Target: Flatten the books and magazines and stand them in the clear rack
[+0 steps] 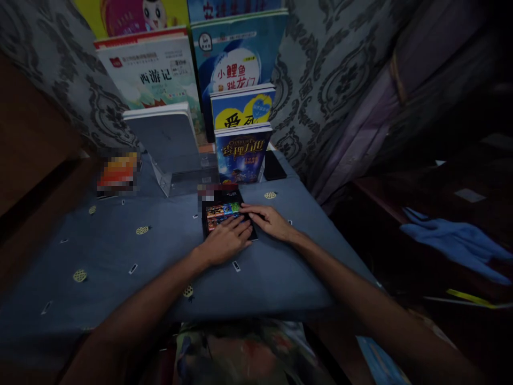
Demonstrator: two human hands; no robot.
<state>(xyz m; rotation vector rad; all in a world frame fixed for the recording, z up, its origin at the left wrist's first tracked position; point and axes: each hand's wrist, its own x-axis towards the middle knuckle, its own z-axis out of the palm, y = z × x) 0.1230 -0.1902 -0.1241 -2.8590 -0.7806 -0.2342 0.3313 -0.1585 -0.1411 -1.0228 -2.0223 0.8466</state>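
Observation:
A small black book (221, 209) with bright picture panels lies flat on the cloth-covered table. My left hand (228, 239) rests palm down over its lower part, fingers stretched out and slightly apart. From the right, my right hand (270, 221) reaches over the book's right edge. Its index finger is extended onto the cover, the thumb is below it, and the other fingers are partly hidden. Part of the book's upper left is blurred out, and my left hand hides much of its lower half.
Several books stand behind, including a blue one (242, 155) and a white-topped one (154, 67). A bookstand (164, 141) is at the left of them, near a pixelated orange item (119, 172). A dark flat object (274, 164) lies right. Blue cloth (452, 240) lies beyond the table.

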